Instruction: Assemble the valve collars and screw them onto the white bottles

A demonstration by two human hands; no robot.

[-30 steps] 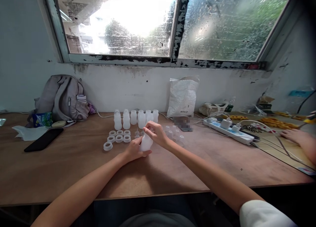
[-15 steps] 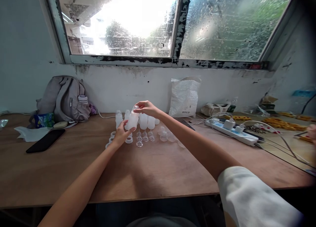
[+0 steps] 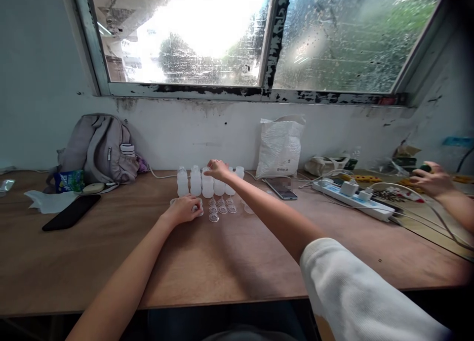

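A row of frosted white baby bottles (image 3: pixel 195 183) stands upright at the back of the wooden table. My right hand (image 3: pixel 217 169) reaches over the row, its fingers closed at the top of one bottle (image 3: pixel 208 187) that stands among the others. In front of the row, my left hand (image 3: pixel 181 210) lies low on the table with its fingers curled round a clear ring (image 3: pixel 200 210); more rings are partly hidden behind that hand. Clear teat-like pieces (image 3: pixel 214 217) sit in short columns to the right of it. Under my right forearm, clear domed caps (image 3: pixel 249 208) are partly covered.
A grey backpack (image 3: pixel 97 146) and a black phone (image 3: pixel 72 213) are on the left. Behind the bottles, a white plastic bag (image 3: pixel 280 148) leans on the wall near another phone (image 3: pixel 282 188). A power strip (image 3: pixel 353 201) with cables lies right, near another person's hand (image 3: pixel 435 180).
The tilted bottle held in both hands now stands upright in the row. My left hand has let go of it and moved down to the rings. The other person's hand has come further into view.
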